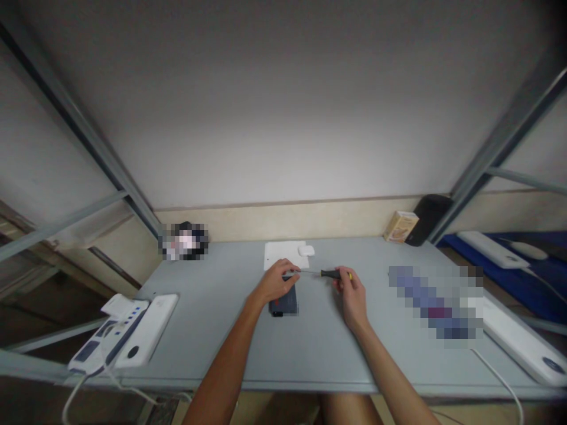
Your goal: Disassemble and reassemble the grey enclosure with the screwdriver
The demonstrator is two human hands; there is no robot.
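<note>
My right hand (351,295) is closed round the black-and-yellow handle of a screwdriver (330,274). Its thin metal shaft points left, level above the table, and the tip reaches my left hand (279,282). The fingers of my left hand are pinched together at that tip, round something small and dark that I cannot make out. Below them a dark grey box (283,304) lies on the table, partly covered by the left hand. Just behind, a white sheet (277,251) lies flat with a small rounded white case (306,251) at its right edge.
On the left of the grey table (319,348) are a white power strip (101,342) with cables and a long white device (153,330). A yellow box (401,226) and a black rounded object (429,218) stand at the back right. Another long white device (518,336) lies along the right edge.
</note>
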